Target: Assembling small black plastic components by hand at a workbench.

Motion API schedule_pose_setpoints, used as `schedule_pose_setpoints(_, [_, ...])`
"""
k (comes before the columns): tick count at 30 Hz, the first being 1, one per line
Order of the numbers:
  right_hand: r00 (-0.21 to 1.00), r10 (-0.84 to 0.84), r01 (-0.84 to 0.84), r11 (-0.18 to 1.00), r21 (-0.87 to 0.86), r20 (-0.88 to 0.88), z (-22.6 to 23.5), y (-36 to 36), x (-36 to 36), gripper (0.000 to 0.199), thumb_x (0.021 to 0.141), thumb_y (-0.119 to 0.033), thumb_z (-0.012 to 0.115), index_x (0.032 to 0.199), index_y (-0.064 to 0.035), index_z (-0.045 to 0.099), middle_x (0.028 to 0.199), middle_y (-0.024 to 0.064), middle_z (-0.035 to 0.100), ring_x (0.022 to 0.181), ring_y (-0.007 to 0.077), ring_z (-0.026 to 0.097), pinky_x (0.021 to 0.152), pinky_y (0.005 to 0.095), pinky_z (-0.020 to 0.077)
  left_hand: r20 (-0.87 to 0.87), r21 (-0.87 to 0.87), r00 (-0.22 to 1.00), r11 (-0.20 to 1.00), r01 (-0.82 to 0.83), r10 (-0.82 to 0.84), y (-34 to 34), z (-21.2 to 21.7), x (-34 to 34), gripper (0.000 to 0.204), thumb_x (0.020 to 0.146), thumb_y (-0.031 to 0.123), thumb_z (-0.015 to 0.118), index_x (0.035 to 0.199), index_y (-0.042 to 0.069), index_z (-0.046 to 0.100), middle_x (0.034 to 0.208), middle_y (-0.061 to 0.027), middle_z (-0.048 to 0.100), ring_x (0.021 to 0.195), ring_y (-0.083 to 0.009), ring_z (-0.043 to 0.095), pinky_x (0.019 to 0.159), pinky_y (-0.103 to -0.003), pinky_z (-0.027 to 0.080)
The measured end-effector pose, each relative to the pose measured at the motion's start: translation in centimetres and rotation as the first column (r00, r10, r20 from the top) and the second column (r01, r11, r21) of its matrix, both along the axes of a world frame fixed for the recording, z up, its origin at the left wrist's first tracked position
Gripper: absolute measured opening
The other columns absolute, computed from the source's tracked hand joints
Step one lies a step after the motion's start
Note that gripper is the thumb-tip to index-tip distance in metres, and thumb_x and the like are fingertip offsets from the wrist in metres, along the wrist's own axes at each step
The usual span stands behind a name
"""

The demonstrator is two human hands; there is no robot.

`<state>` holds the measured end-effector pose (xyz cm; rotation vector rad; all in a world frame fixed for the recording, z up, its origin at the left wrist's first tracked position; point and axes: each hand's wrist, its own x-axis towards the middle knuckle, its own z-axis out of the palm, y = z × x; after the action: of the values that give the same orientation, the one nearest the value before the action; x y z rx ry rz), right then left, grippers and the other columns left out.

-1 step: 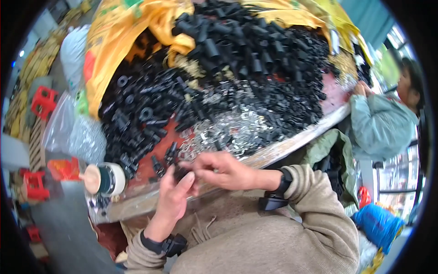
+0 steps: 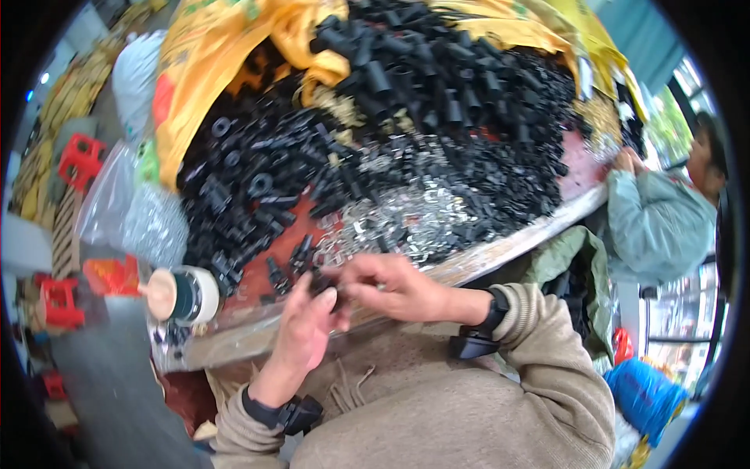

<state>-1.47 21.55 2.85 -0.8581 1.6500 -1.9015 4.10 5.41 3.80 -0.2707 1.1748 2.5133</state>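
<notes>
My left hand [image 2: 303, 332] is closed around a small black plastic part [image 2: 319, 283], held just above the table's near edge. Its thumb and fingertips cover most of the part. Close beside it is my right hand [image 2: 398, 291], thumb and fingers pinched together near the part's right side; whatever they hold is too small or hidden to make out. A few black plastic pieces [image 2: 277, 275] lie on the red tabletop [image 2: 262, 262] just beyond my left hand. Past my right hand spreads a heap of small shiny metal clips [image 2: 414, 223].
Larger black tubes [image 2: 379, 78] and other black parts [image 2: 226, 176] are piled behind, among yellow sacks [image 2: 199, 86]. A cup-like container [image 2: 195, 295] stands at the table's left corner. A co-worker in a green jacket [image 2: 652, 215] sits at right. Red stools [image 2: 62, 301] stand left.
The whole view has shifted slightly, so the table and piles sit a little further right. Both hands keep nearly the same pose around the black part.
</notes>
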Motion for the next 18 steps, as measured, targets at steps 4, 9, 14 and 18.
schedule_pose_setpoints(4, [0.938,-0.075,0.124,0.984,0.126,-0.337,0.0,0.3,-0.4,0.008,0.079,-0.006,0.054,0.076,-0.0005,0.049,0.071,0.0087,0.054,0.063,0.0191,0.055,0.055,0.0311,0.0434,0.061,0.245,0.997,0.969,0.025,-0.041,-0.4,-0.2,0.0,0.035,0.087,0.015,0.044,0.119,0.002,0.039,0.102,-0.0065,0.052,0.082,-0.0113,0.052,0.063,-0.026,0.046])
schedule_pose_setpoints(9, [0.826,0.009,0.170,0.949,0.265,-0.563,1.9,-0.1,-0.4,0.008,0.073,-0.003,0.059,0.078,-0.0016,0.052,0.069,0.0083,0.051,0.063,0.0237,0.053,0.056,0.0317,0.0430,0.045,0.141,0.997,0.989,0.051,-0.057,-0.8,-1.3,0.6,0.037,0.089,0.020,0.043,0.121,0.002,0.039,0.102,-0.0051,0.053,0.083,-0.0103,0.053,0.066,-0.025,0.045])
schedule_pose_setpoints(14, [0.601,0.052,0.253,0.934,0.251,-0.797,1.3,-0.6,-0.4,0.014,0.065,-0.006,0.062,0.073,-0.0044,0.050,0.066,0.0066,0.046,0.060,0.0229,0.051,0.058,0.0328,0.0437,0.026,0.033,0.997,0.997,0.074,-0.075,-0.8,-1.9,1.1,0.038,0.090,0.023,0.043,0.121,0.003,0.041,0.101,-0.0033,0.055,0.086,-0.0087,0.052,0.067,-0.024,0.045])
schedule_pose_setpoints(18, [0.535,0.134,0.231,0.926,0.298,-0.834,1.0,-0.6,-0.5,0.015,0.063,-0.008,0.061,0.068,-0.0057,0.047,0.064,0.0060,0.045,0.058,0.0213,0.051,0.058,0.0329,0.0429,0.024,-0.012,0.995,0.996,0.092,-0.092,-0.8,-2.1,1.3,0.038,0.089,0.022,0.044,0.122,0.002,0.041,0.100,-0.0023,0.055,0.087,-0.0075,0.051,0.069,-0.023,0.045])
